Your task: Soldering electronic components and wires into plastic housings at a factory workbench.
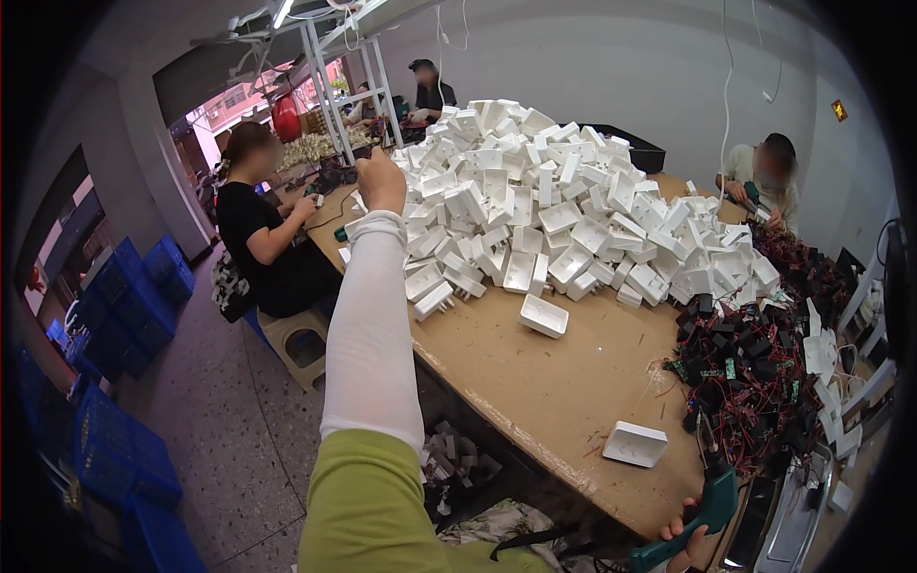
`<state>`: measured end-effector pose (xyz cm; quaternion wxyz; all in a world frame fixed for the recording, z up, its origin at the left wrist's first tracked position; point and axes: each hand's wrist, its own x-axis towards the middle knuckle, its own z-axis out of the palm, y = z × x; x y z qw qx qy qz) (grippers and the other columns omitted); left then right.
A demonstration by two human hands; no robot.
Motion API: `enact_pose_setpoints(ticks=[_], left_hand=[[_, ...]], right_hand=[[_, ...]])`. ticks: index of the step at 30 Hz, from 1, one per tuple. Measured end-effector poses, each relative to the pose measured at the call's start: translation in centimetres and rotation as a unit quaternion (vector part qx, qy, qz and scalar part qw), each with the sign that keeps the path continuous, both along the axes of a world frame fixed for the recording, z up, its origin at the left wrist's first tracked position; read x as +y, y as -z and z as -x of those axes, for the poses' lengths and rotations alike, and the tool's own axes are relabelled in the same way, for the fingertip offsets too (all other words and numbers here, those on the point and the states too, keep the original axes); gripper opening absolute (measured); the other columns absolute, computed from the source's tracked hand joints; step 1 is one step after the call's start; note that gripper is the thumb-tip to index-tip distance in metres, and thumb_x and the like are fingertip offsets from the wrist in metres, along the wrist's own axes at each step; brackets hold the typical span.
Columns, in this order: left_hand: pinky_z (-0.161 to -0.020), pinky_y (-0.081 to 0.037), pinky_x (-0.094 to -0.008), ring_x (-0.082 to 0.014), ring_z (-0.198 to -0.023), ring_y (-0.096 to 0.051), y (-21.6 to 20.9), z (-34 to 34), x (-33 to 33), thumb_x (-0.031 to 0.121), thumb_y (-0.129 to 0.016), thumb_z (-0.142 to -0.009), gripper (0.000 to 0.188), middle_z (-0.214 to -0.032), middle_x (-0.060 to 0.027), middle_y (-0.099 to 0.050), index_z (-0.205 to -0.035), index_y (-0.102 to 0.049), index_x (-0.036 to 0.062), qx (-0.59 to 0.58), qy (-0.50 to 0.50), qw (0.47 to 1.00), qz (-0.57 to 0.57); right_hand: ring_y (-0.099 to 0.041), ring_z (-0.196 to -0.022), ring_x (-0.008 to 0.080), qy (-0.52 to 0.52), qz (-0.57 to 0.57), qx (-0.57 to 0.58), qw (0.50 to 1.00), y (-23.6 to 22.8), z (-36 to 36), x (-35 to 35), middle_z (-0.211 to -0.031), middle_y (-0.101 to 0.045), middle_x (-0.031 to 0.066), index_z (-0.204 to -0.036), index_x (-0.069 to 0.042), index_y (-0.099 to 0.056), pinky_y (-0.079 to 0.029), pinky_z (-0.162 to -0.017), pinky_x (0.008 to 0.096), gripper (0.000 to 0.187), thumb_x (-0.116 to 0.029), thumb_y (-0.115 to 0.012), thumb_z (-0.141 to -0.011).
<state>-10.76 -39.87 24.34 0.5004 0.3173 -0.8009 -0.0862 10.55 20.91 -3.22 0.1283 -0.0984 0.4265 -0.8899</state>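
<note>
My left hand (382, 181) reaches far forward, its arm in a white sleeve, beside the left edge of a big heap of white plastic housings (516, 191). Its fingers are curled closed, and whatever they hold is hidden. At the lower right, my right hand (683, 537) grips the handle of a green soldering gun (718, 501), whose thin tip points away from me. Past that tip lies a single open white housing (635, 445) on the tan tabletop (516, 382). Another loose housing (543, 316) rests at the near foot of the heap.
Black parts with red wires (740, 372) pile up along the right side. A metal tray (798, 516) stands at the lower right. One co-worker (263, 220) sits at left on a stool (294, 344); another (764, 181) works at far right. Blue crates (124, 449) line the left floor.
</note>
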Motion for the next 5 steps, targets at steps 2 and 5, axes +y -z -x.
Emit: enact_pose_setpoints(ticks=[2, 5], left_hand=[[-0.077, -0.046, -0.0449, -0.0408, -0.087, -0.056, 0.1, -0.5, -0.4, 0.012, -0.041, -0.085, 0.020, -0.098, -0.0267, -0.050, -0.099, -0.052, 0.0015, -0.004, -0.013, 1.000, 0.005], [-0.076, -0.046, -0.0449, -0.0406, -0.086, -0.056, 0.0, 0.0, 0.3, 0.012, -0.041, -0.085, 0.021, -0.098, -0.0265, -0.051, -0.099, -0.053, 0.0019, -0.001, -0.006, 1.000, 0.007]], right_hand=[[-0.049, -0.081, 0.0176, -0.008, 0.004, 0.001, 1.000, -0.3, 0.2, -0.3, -0.088, -0.051, 0.0057, -0.125, -0.006, -0.036, -0.043, -0.075, 0.0324, 0.055, -0.036, -0.055, -0.083], [-0.050, -0.080, 0.0174, 0.000, 0.006, 0.007, 1.000, -1.6, -0.8, -0.3, -0.088, -0.052, 0.0056, -0.126, -0.006, -0.035, -0.044, -0.075, 0.0322, 0.057, -0.035, -0.056, -0.083]])
